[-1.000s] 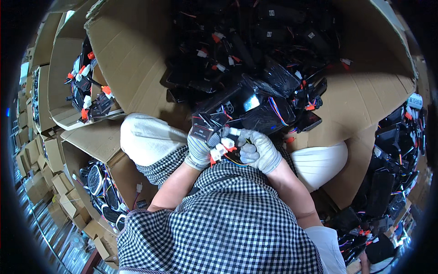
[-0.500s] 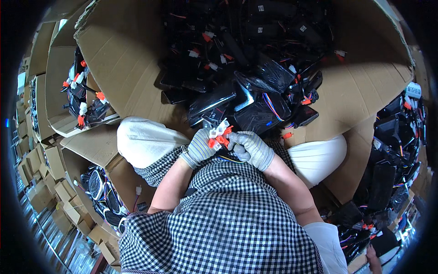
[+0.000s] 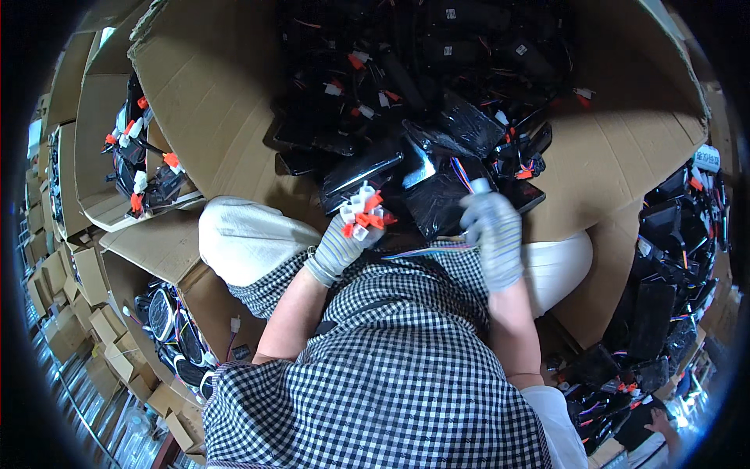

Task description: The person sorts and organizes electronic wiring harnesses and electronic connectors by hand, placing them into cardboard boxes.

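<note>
My left hand [image 3: 341, 248], in a striped knit glove, is closed around a cluster of white and red plug connectors [image 3: 364, 214] that point up and away from me. To its right, my gloved right hand [image 3: 498, 238] hovers over the edge of my lap, its fingers smeared by motion. A strand of multicoloured wires [image 3: 430, 249] runs from below my left hand to beside the right one; whether the right hand grips it is unclear. Just beyond both hands lie flat, shiny black cases [image 3: 441, 205] with another bundle of coloured wires.
A large open cardboard box [image 3: 211, 117] in front of me holds many black units with connectors. Boxes of similar parts stand at the left [image 3: 117, 211] and right [image 3: 625, 266]. Round black-and-white parts [image 3: 164, 316] sit in a box at lower left. Another person's hand [image 3: 658, 422] shows at lower right.
My right hand has left the connector cluster and swung right and slightly away from me. My left hand has shifted a little left with the connectors. Coloured wires now stretch across my lap.
</note>
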`<state>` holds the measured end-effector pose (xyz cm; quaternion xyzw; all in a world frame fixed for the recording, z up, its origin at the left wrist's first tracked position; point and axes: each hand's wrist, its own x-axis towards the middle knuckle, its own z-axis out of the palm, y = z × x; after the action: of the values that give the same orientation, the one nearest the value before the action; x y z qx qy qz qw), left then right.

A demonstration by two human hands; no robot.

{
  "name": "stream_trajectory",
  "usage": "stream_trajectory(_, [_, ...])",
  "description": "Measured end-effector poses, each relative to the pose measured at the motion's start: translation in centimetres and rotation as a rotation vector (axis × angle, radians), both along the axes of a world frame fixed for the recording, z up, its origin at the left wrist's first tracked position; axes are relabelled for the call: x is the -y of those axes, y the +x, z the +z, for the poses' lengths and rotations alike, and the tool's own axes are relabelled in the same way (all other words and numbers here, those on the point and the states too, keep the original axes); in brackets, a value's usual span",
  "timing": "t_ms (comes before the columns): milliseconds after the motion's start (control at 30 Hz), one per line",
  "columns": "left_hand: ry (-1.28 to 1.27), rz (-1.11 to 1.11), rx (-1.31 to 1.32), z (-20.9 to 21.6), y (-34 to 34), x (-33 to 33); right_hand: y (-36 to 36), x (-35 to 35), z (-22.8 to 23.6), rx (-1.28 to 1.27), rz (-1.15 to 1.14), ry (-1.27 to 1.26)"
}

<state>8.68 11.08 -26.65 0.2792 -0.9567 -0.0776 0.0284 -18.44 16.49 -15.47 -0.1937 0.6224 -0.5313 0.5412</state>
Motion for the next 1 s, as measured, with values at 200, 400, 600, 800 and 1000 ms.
stream_trajectory(200, [1.086,0.475,-0.569,5.5,-3.2,1.5,-8.7,1.1,-11.7,-0.601,-0.093,0.296])
stream_trajectory(400, [1.324,0.658,-0.973,8.5,-5.5,1.6,-9.4,3.6,-13.5,-0.212,-0.309,0.251])
stream_trajectory(600, [1.263,0.662,-1.079,8.4,-4.2,1.8,-0.7,3.1,-4.8,-0.061,-0.078,-0.322])
stream_trajectory(800, [1.425,0.674,-1.170,9.1,-3.7,1.4,5.5,0.6,-1.6,-1.126,1.081,-0.411])
stream_trajectory(1000, [1.566,0.804,-1.484,9.5,-3.6,1.3,6.3,0.6,-2.8,-0.974,1.451,-0.436])
